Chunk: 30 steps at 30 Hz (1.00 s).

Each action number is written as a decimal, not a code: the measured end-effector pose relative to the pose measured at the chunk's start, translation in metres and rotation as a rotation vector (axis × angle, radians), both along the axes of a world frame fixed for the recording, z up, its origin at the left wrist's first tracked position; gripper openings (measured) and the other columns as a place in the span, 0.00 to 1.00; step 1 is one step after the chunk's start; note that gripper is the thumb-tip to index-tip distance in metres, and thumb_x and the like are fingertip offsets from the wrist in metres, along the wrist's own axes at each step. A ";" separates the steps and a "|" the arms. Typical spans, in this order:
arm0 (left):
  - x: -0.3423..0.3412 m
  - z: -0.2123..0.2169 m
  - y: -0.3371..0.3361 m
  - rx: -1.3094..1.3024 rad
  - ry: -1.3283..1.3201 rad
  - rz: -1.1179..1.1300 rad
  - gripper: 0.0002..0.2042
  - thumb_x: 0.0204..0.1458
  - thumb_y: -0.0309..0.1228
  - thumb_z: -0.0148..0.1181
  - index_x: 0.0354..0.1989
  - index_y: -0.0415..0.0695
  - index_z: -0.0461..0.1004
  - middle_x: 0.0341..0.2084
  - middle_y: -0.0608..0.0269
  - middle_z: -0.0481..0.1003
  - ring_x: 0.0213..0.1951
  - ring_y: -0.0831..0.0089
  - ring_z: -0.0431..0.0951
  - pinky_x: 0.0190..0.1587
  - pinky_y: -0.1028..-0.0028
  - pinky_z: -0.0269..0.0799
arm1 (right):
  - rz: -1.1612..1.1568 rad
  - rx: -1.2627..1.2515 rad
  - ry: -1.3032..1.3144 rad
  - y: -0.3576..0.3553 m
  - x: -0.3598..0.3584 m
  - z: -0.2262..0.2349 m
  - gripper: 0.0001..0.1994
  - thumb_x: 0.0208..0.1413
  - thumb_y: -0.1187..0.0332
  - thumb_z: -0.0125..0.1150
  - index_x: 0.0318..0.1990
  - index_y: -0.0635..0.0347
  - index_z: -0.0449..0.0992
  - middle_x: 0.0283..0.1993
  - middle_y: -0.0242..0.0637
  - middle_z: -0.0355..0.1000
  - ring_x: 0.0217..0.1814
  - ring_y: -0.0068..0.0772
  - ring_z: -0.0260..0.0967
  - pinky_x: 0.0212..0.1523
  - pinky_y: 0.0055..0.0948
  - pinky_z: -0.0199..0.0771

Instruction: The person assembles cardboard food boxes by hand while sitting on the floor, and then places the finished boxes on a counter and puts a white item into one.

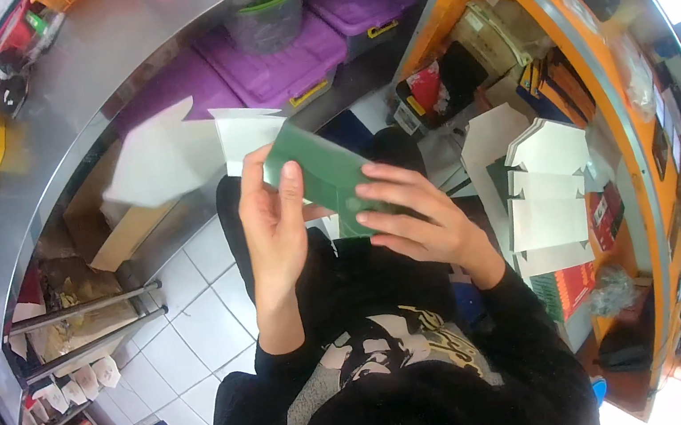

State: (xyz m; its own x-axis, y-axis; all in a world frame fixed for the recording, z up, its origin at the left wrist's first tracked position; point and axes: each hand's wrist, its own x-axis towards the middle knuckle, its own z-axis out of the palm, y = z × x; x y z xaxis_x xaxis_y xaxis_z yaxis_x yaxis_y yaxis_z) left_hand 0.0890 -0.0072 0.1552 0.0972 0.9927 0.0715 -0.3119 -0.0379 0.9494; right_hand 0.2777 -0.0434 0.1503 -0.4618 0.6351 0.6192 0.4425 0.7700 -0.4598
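A green folding carton (316, 162) with white inner flaps is held between my hands above my lap. My left hand (273, 215) grips its left side, thumb on the green face and fingers behind. The fingers of my right hand (417, 210) are spread across the carton's lower right part, pressing on it; that thumb is hidden. A white open flap (242, 134) stands out at the carton's far left end. To my right lies a stack of flat, unfolded white carton blanks (547, 200) with creased panels.
Purple lidded bins (267, 67) and a grey bucket with a green rim (272, 18) stand under the metal counter (104, 36) ahead. A pale card sheet (156, 158) lies beyond my left hand. An orange wooden shelf (535, 0) curves along the right.
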 end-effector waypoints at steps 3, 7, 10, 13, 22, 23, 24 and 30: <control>0.010 -0.003 -0.007 0.007 -0.001 0.022 0.13 0.63 0.33 0.46 0.51 0.41 0.61 0.40 0.60 0.71 0.39 0.74 0.77 0.31 0.76 0.80 | -0.058 0.012 0.103 0.001 -0.009 -0.013 0.18 0.38 0.75 0.71 0.41 0.62 0.77 0.56 0.48 0.66 0.62 0.57 0.61 0.56 0.45 0.69; 0.020 -0.015 -0.011 -0.087 -0.017 -0.062 0.14 0.61 0.27 0.49 0.52 0.38 0.58 0.43 0.58 0.68 0.45 0.74 0.72 0.39 0.73 0.80 | -0.309 0.114 0.171 0.008 -0.020 -0.033 0.15 0.40 0.77 0.70 0.38 0.63 0.76 0.56 0.49 0.66 0.60 0.58 0.64 0.53 0.43 0.69; 0.009 -0.040 -0.003 0.027 -0.035 -0.130 0.19 0.53 0.17 0.56 0.52 0.37 0.58 0.44 0.58 0.68 0.48 0.74 0.71 0.43 0.75 0.76 | -0.350 -0.116 0.273 0.004 -0.029 -0.029 0.17 0.37 0.76 0.72 0.38 0.62 0.74 0.56 0.49 0.66 0.58 0.53 0.65 0.54 0.39 0.67; -0.013 -0.049 -0.011 0.055 0.041 -0.160 0.21 0.51 0.15 0.55 0.52 0.40 0.57 0.43 0.61 0.69 0.48 0.74 0.71 0.48 0.73 0.70 | -0.203 -0.287 0.138 -0.001 -0.032 -0.019 0.20 0.39 0.73 0.71 0.42 0.62 0.72 0.57 0.50 0.64 0.58 0.51 0.64 0.55 0.38 0.67; -0.034 -0.061 -0.048 -0.011 0.083 -0.707 0.26 0.50 0.22 0.57 0.54 0.41 0.49 0.21 0.64 0.69 0.25 0.80 0.72 0.25 0.78 0.68 | -0.160 -0.459 0.012 -0.012 -0.015 -0.025 0.20 0.58 0.66 0.49 0.56 0.65 0.69 0.54 0.45 0.64 0.51 0.39 0.65 0.49 0.32 0.66; -0.038 -0.063 -0.055 -0.012 0.092 -0.662 0.26 0.50 0.22 0.57 0.54 0.41 0.49 0.21 0.64 0.69 0.25 0.80 0.72 0.25 0.78 0.68 | -0.143 -0.510 0.068 -0.013 -0.020 -0.026 0.19 0.57 0.67 0.50 0.55 0.64 0.69 0.52 0.44 0.63 0.51 0.38 0.65 0.48 0.32 0.66; -0.040 -0.065 -0.062 -0.124 0.047 -0.715 0.26 0.50 0.22 0.56 0.54 0.40 0.49 0.24 0.61 0.71 0.27 0.80 0.73 0.27 0.78 0.70 | -0.136 -0.564 0.123 -0.013 -0.026 -0.026 0.19 0.56 0.69 0.52 0.55 0.63 0.70 0.51 0.43 0.63 0.50 0.38 0.65 0.48 0.32 0.66; -0.027 -0.100 -0.088 -0.259 -0.193 -0.798 0.27 0.54 0.25 0.55 0.58 0.38 0.49 0.33 0.58 0.75 0.32 0.78 0.76 0.28 0.78 0.72 | 0.054 -0.600 -0.159 -0.006 -0.036 0.004 0.20 0.38 0.79 0.63 0.45 0.61 0.74 0.46 0.42 0.63 0.47 0.41 0.65 0.47 0.31 0.66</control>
